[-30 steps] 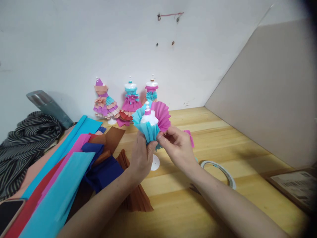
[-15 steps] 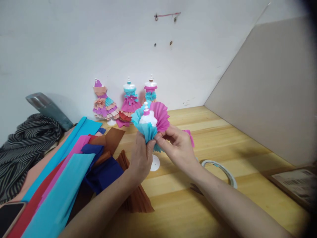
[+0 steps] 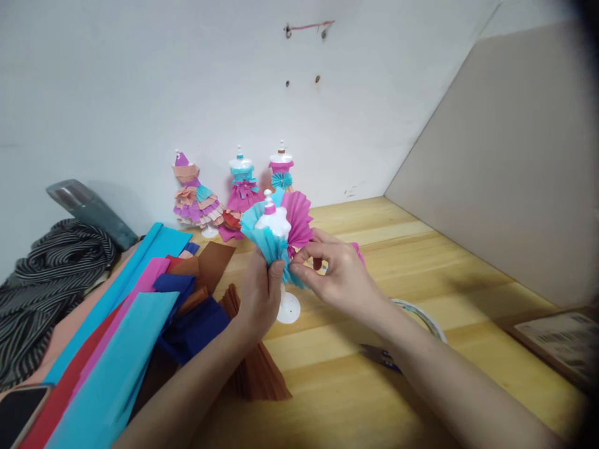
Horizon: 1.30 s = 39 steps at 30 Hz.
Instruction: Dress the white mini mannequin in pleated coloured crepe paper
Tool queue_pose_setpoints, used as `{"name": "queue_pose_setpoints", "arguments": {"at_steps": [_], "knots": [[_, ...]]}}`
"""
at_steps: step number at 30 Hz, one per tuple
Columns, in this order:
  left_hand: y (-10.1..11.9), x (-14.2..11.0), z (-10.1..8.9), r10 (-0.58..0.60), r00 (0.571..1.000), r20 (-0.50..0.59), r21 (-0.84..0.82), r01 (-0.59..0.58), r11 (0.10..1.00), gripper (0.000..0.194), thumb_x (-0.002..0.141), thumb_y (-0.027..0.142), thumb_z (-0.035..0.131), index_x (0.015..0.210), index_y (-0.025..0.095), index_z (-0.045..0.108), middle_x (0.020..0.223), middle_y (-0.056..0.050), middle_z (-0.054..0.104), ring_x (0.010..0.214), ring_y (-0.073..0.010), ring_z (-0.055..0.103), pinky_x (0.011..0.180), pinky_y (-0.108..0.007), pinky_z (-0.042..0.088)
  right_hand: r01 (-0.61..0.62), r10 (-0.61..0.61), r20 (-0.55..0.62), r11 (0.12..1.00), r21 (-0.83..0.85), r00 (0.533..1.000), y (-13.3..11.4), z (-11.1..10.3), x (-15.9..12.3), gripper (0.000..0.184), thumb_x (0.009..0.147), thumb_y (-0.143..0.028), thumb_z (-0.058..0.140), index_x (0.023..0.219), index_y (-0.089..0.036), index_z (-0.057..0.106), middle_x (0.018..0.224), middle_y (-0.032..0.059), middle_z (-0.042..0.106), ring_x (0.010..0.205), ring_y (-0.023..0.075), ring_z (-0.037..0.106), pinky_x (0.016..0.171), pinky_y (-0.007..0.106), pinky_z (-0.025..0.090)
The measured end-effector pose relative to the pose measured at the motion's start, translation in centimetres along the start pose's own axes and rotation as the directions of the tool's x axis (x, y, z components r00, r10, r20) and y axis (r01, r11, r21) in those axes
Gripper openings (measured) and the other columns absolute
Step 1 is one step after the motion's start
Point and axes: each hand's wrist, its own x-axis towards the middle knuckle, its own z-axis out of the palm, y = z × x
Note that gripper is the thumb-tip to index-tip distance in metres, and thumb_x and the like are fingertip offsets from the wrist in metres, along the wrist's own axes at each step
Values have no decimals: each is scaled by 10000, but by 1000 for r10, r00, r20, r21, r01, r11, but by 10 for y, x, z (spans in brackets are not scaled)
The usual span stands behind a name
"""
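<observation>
Above the wooden table [image 3: 468,374], the right forearm [image 3: 435,362] passes close to the scissors [image 3: 381,357] and tape roll [image 3: 430,321], both right of the form [image 3: 272,223] and nearer the person; a low sweep of the arm could shove them. The form itself could tilt if the left hand [image 3: 259,296] slackens, since its stem looks slim. Too hard a squeeze from that hand, wrapped around the blue pleats [image 3: 269,246] at the form's waist with the thumb in front, might flatten the folds. The right hand [image 3: 344,274] has thumb and forefinger nearly together at the pleats' edge, on the form's right; I can't tell whether paper lies between them. A sharp tug there could tear the thin paper or pull the pink fan [image 3: 298,218] askew.

The form is upright, in front of three dressed ones [image 3: 243,196]. Its white upper body is bare and glossy, ringed by upright blue ruffles, with the pink fan flaring on its right. Below is a round white base [image 3: 289,308]; at the neck, a narrow pink band [image 3: 269,209].
</observation>
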Motion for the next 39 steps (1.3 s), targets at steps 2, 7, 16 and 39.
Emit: {"name": "queue_pose_setpoints", "arguments": {"at_steps": [2, 7, 16, 39], "knots": [[0, 1, -1, -5, 1000, 3, -33, 6, 999, 159, 952, 278, 395, 900, 190, 517, 834, -29, 606, 734, -152, 568, 680, -276, 448, 11, -11, -3, 1000, 10, 1000, 0, 0, 0, 150, 765, -126, 577, 632, -183, 616, 818, 39, 619, 739, 154, 581, 609, 273, 425], [1, 2, -1, -14, 1000, 17, -76, 15, 997, 156, 948, 283, 404, 888, 190, 513, 805, -20, 587, 726, -155, 557, 675, -279, 437, 27, -29, -40, 999, -29, 999, -2, 2, -1, 96, 751, -140, 626, 668, -186, 631, 818, 33, 616, 732, 157, 569, 618, 279, 424], [1, 1, 0, -56, 998, -4, -79, 56, 995, 168, 945, 299, 414, 858, 192, 511, 762, -8, 564, 684, -148, 531, 654, -276, 422, 55, -56, -60, 998, -21, 997, -3, 6, -1, 166, 725, -53, 554, 618, -179, 558, 772, 25, 578, 699, 142, 545, 614, 270, 417], [0, -2, 1, -65, 998, 20, -94, 67, 993, 170, 947, 298, 403, 919, 188, 529, 827, -31, 597, 739, -160, 551, 698, -296, 444, 7, -2, -149, 999, 34, 989, 1, 11, 1, 154, 746, -116, 570, 611, -187, 546, 728, 7, 544, 680, 141, 514, 625, 284, 399]]}}
